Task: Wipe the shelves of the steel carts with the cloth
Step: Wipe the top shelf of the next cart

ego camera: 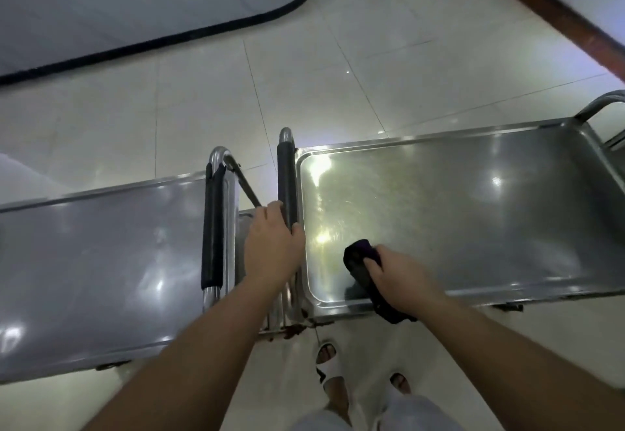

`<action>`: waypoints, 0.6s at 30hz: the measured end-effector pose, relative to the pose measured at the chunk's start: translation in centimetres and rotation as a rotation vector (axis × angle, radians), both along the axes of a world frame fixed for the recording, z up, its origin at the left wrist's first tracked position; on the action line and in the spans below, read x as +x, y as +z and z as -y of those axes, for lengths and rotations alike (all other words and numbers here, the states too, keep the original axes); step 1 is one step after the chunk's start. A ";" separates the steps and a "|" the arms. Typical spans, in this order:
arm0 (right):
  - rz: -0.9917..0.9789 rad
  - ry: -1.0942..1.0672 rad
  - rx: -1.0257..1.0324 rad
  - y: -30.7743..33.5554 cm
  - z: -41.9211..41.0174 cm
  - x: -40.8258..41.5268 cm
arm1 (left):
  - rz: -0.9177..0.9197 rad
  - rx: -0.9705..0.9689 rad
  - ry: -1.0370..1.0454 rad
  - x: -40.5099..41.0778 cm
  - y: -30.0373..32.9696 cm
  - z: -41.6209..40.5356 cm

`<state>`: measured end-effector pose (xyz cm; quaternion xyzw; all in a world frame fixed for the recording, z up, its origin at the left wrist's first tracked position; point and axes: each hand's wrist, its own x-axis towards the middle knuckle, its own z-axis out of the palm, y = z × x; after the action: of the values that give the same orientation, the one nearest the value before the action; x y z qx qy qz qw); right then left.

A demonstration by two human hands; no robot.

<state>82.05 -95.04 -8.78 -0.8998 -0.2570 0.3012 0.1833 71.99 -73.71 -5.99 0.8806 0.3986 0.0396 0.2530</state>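
Two steel carts stand side by side below me. The right cart's top shelf (pixel 473 200) is a shiny tray with a raised rim. My right hand (pixel 402 278) grips a dark cloth (pixel 360 261) and holds it against the near left part of that shelf; one end of the cloth hangs over the front rim. My left hand (pixel 272 244) grips the black-sleeved handle (pixel 286 180) at the right cart's left end. The left cart's top shelf (pixel 101 261) lies bare to the left, with its own black-sleeved handle (pixel 213 227).
Pale tiled floor (pixel 236 92) stretches beyond the carts. A dark-edged curved base (pixel 169 38) runs across the upper left, and a brown skirting (pixel 558 14) crosses the upper right. Another cart's handle (pixel 598 102) shows at far right. My sandalled feet (pixel 333 373) stand between the carts.
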 end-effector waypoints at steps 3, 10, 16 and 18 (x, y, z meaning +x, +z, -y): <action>0.061 0.073 0.047 -1.4 -2.7 0.1 | -0.005 -0.036 0.064 2.5 -1.0 -2.2; 0.215 0.430 0.136 -8.0 -6.4 -3.1 | -0.022 -0.203 0.142 7.7 -3.3 -4.9; 0.210 0.760 0.149 -14.1 -6.7 -4.7 | 0.011 -0.213 0.259 8.7 -5.6 -4.0; 0.215 0.755 0.182 -14.6 -8.6 -3.2 | 0.020 -0.167 0.268 8.7 -6.0 -4.0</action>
<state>78.82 -86.42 -23.36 -0.7487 -0.6128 0.2273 0.1106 80.65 -69.72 -12.02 0.7951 0.5120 0.0483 0.3216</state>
